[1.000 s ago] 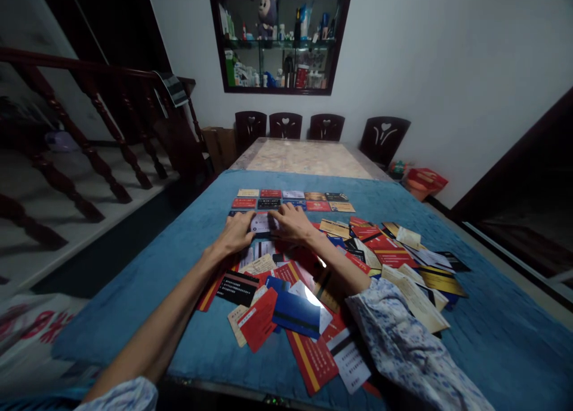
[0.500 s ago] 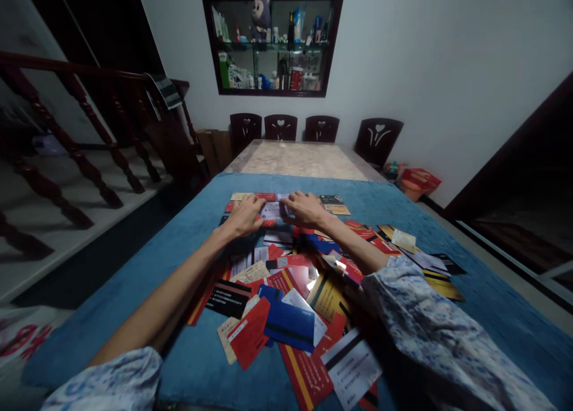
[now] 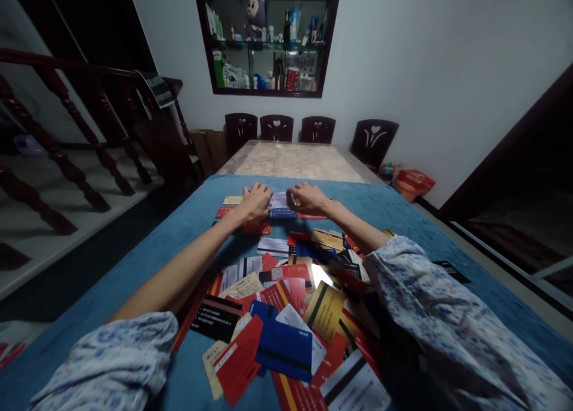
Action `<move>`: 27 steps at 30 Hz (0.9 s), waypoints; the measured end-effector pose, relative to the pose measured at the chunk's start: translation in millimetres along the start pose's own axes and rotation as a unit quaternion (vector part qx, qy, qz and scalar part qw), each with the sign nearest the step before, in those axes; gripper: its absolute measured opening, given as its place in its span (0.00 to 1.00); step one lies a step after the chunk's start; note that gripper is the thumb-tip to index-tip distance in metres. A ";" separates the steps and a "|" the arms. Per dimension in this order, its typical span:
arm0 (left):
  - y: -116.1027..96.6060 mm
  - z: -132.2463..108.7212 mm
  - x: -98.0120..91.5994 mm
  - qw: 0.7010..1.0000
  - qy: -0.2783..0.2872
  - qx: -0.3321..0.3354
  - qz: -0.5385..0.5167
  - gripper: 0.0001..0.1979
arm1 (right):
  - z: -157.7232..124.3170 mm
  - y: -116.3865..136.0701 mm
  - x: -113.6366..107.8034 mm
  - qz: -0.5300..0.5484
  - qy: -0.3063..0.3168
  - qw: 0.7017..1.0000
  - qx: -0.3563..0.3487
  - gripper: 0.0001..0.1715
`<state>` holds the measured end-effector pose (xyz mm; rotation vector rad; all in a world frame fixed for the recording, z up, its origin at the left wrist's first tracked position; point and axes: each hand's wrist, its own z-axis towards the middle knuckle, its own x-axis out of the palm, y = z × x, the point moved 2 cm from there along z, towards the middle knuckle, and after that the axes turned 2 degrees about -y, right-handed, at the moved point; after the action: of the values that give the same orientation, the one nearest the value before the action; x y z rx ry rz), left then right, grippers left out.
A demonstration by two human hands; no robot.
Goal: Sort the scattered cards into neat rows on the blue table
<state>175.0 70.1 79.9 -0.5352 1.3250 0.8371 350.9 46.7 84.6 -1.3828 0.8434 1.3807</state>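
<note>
Both of my hands reach to the far rows of cards on the blue cloth. Between them lies a pale card (image 3: pixel 280 200), with my left hand (image 3: pixel 256 203) at its left end and my right hand (image 3: pixel 310 198) at its right end, fingers bent around the edges. Just below that card is a blue card (image 3: pixel 283 213). Red cards (image 3: pixel 256 228) show beside and under my left hand. Nearer to me a loose heap of overlapping cards spreads out, with a blue card (image 3: pixel 286 345), a gold card (image 3: pixel 325 309) and a black card (image 3: pixel 216 317) among them.
The blue cloth (image 3: pixel 147 280) covers the near part of a long stone-topped table (image 3: pixel 299 158). Dark chairs (image 3: pixel 375 141) stand at its far end. A red bag (image 3: pixel 415 181) is on the right, a wooden railing (image 3: pixel 62 154) on the left.
Both hands have moved slightly farther away with the pale card between them, uncovering a blue card below it. The view has shifted a little.
</note>
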 end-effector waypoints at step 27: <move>10.5 80.7 58.4 0.998 0.060 -0.001 -0.016 0.14 | 54.3 -33.0 37.8 0.045 0.113 0.990 0.073 0.23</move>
<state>218.4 151.0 39.8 -0.6149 1.4211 0.7896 369.7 113.4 59.0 -1.4181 1.1457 1.2155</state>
